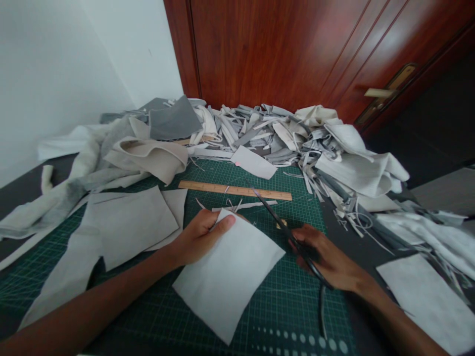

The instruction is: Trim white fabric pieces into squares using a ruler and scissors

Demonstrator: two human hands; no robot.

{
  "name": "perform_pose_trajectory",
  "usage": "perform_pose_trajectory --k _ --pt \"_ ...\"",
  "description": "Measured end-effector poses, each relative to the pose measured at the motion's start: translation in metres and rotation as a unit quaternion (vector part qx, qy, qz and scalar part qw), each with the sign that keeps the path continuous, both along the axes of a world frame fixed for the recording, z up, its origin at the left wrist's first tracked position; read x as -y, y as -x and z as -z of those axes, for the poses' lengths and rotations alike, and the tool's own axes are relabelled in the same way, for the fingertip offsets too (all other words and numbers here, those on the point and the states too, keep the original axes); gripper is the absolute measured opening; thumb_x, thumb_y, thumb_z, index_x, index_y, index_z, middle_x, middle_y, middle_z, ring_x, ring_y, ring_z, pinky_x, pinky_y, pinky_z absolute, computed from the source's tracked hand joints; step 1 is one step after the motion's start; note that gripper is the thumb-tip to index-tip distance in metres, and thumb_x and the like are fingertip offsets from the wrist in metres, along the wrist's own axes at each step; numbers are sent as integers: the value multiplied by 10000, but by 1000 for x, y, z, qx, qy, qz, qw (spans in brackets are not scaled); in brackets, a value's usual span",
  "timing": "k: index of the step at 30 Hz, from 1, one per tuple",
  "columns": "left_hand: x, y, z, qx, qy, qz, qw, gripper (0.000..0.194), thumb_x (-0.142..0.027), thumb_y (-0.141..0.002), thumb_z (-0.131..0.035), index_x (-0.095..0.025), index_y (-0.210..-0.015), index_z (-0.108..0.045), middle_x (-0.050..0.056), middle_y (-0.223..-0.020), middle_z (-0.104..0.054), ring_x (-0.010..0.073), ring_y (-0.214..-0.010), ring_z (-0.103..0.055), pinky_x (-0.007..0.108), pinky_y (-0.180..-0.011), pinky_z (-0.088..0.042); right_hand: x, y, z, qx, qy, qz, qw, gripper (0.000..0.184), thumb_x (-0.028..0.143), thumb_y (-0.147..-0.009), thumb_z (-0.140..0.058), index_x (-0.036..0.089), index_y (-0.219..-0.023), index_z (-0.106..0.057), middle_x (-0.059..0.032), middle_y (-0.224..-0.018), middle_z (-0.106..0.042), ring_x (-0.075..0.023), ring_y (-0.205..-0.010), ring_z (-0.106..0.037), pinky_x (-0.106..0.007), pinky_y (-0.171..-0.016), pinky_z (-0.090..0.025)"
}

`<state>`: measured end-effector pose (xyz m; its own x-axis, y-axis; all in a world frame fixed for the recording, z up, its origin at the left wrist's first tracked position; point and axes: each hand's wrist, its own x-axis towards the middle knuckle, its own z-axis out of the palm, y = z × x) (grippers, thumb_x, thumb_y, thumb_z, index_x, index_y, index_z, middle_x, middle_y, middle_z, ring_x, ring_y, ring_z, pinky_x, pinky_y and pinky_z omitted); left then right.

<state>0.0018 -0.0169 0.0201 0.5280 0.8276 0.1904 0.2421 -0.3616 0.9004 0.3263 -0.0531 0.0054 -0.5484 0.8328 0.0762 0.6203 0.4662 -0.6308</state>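
Note:
My left hand (202, 237) pinches the near corner of a white fabric square (226, 274) between thumb and fingers. The square lies partly on a green cutting mat (260, 316). My right hand (326, 259) grips a pair of black-handled scissors (293, 237), whose long blades point up and left, away from the fabric. The blade tips are apart from the square and hang above the mat. A wooden ruler (233, 190) lies across the mat beyond both hands.
Large grey-beige fabric pieces (126, 222) lie on the mat's left side. A heap of fabric offcuts (260, 133) rises behind it against a reddish-brown wooden door (282, 49) with a brass handle (382, 92). A white fabric sheet (426, 301) lies at lower right.

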Motion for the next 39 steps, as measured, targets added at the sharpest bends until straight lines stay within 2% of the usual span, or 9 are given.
perform_pose_trajectory --k 8,13,19,22,28,30,33,36,39 --pt "-3 1 6 8 65 -67 996 492 -510 -1021 -437 -157 -767 -667 -22 -588 -546 108 -497 -473 203 -423 -323 -6 -4 -5 2 89 -10 996 132 322 -900 -595 197 -936 -622 -52 -893 -631 -216 -808 -593 -348 -734 -505" --pt "-4 -3 7 17 91 -83 992 478 -534 -993 -485 -164 -723 -620 -26 -599 -539 106 -506 -473 202 -432 -342 -10 -7 -4 -28 126 3 992 250 432 -919 -599 188 -956 -637 -56 -897 -629 -209 -793 -595 -318 -703 -474" --pt "-12 -5 12 7 180 -130 975 485 -609 -961 -498 -172 -823 -656 -11 -663 -609 146 -566 -555 235 -479 -416 -8 -1 9 -180 177 27 967 486 688 -915 -571 207 -972 -616 -57 -933 -622 -203 -815 -569 -322 -715 -455" --pt "-16 -3 12 -47 105 -132 985 455 -540 -986 -481 -177 -759 -636 -1 -666 -624 161 -607 -586 260 -556 -463 -10 3 10 -227 230 25 946 546 739 -870 -602 197 -936 -586 -33 -858 -576 -168 -728 -506 -310 -679 -424" --pt "-18 1 4 -40 -85 -89 992 369 -365 -1027 -459 -182 -799 -683 93 -1185 -711 222 -1094 -651 344 -993 -496 -16 4 13 -300 275 6 913 551 733 -873 -589 183 -914 -577 21 -697 -465 -141 -612 -365 -303 -607 -323" --pt "-17 0 3 -54 -78 -107 990 381 -369 -1021 -456 -185 -746 -645 76 -978 -726 205 -934 -669 323 -886 -535 -17 4 15 -306 266 8 914 549 722 -894 -561 175 -932 -590 21 -688 -466 -142 -607 -360 -303 -605 -303" --pt "-14 0 3 -71 -32 -163 984 437 -424 -1011 -453 -206 -637 -514 -4 -617 -557 151 -587 -538 264 -569 -475 -17 4 15 -303 264 1 916 545 713 -915 -531 172 -956 -594 28 -670 -456 -143 -601 -357 -304 -604 -292" --pt "-13 0 6 -65 -1 -197 978 487 -494 -1004 -452 -222 -603 -410 -39 -534 -432 128 -483 -418 251 -455 -361 -16 6 13 -304 255 -6 918 512 679 -929 -542 170 -948 -591 21 -690 -468 -146 -629 -389 -304 -616 -303" --pt "-17 0 9 -62 7 -215 975 426 -498 -1003 -443 -220 -683 -488 -22 -598 -532 159 -537 -498 275 -501 -425 -16 8 11 -304 245 -14 921 496 672 -927 -565 177 -914 -576 15 -725 -477 -144 -651 -410 -303 -623 -313"
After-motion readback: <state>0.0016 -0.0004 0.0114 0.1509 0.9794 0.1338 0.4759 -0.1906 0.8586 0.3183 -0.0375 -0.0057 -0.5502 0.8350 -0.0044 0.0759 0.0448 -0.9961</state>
